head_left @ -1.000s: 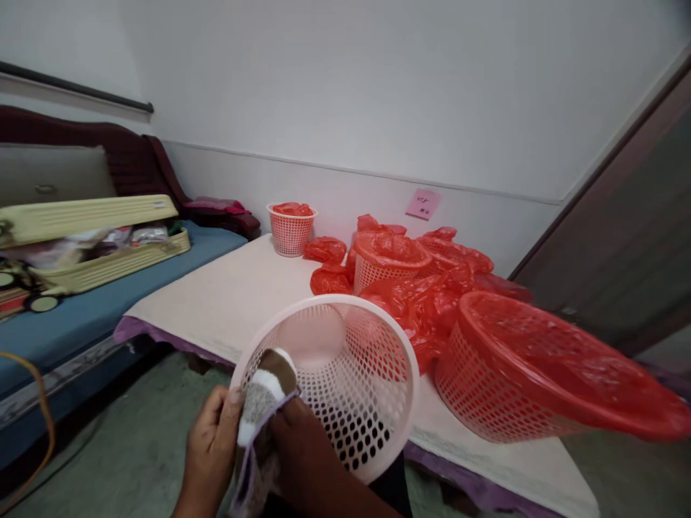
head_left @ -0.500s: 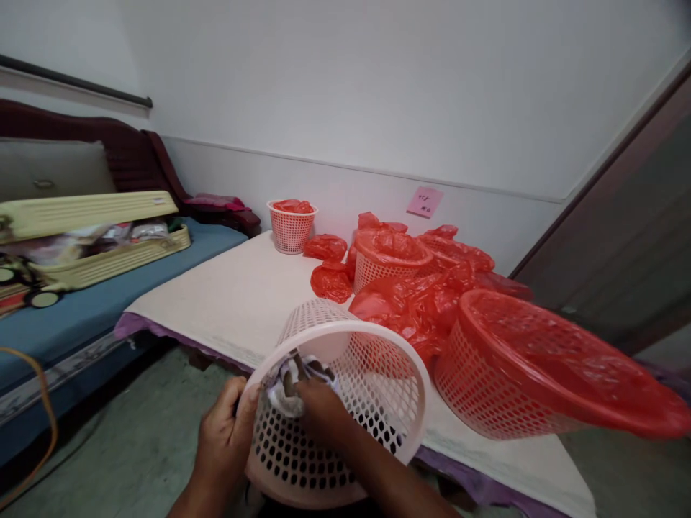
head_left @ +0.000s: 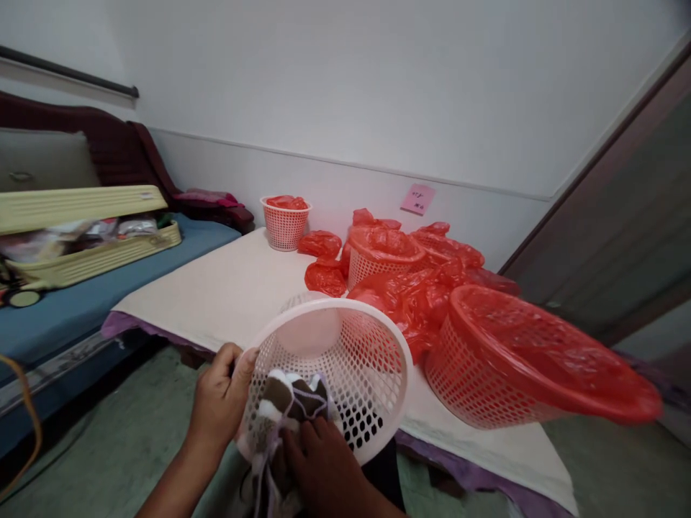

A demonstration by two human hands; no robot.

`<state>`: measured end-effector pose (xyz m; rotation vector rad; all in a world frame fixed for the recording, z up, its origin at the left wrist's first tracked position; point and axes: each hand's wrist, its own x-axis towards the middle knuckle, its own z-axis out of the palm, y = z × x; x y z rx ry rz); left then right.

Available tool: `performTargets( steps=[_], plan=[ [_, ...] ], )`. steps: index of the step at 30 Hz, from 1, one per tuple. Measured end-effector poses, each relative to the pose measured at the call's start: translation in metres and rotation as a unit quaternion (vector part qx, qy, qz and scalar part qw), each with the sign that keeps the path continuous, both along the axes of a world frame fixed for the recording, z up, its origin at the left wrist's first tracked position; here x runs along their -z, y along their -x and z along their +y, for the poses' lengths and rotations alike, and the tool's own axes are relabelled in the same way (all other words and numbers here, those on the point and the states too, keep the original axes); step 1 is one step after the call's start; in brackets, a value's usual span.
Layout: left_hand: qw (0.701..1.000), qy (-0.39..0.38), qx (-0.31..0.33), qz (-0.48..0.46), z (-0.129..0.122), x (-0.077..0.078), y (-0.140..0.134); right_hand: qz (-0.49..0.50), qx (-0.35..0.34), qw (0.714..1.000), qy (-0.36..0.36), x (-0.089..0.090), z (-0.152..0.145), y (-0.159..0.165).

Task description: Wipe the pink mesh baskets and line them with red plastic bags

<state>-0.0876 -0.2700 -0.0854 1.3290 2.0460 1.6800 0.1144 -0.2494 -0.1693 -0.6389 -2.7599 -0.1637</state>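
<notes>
My left hand (head_left: pixel 222 396) grips the rim of a pale pink perforated plastic basket (head_left: pixel 372 316), thumb over the edge. The basket is tilted so its mouth faces me. My right hand (head_left: pixel 318 460) is closed on a bunched cloth (head_left: pixel 302 396), white, brown and grey with purple edging. Part of that cloth lies inside the basket mouth, and part hangs over the near rim toward me. What the cloth is exactly, I cannot tell. The basket's far end rests at the front of the white-covered table (head_left: pixel 227 295).
A basket lined with a red bag (head_left: pixel 475 367) stands close on the right. Behind are another lined basket (head_left: pixel 372 266), loose red plastic bags (head_left: pixel 399 309) and a small basket (head_left: pixel 285 226). A pink note (head_left: pixel 417 199) is on the wall. An opened yellow case (head_left: pixel 91 252) lies on the bed.
My right hand has drawn the cloth from inside the basket toward me and down over the near rim. The basket has shifted slightly left; my left hand still holds its rim.
</notes>
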Motion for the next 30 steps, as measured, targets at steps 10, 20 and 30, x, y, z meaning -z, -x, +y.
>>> performTargets(
  steps=[10,20,30],
  plan=[
    [0.996,0.024,-0.017,-0.09,-0.023,0.03,-0.032,0.123,-0.041,0.96,0.249,-0.045,0.01,0.029],
    [0.999,0.008,-0.017,0.027,-0.017,0.032,-0.023,-0.197,0.176,0.96,0.093,-0.032,0.079,-0.009],
    [0.996,-0.007,-0.027,0.081,-0.002,0.016,0.0,-0.109,-0.016,0.992,0.062,-0.033,-0.001,-0.024]
  ],
)
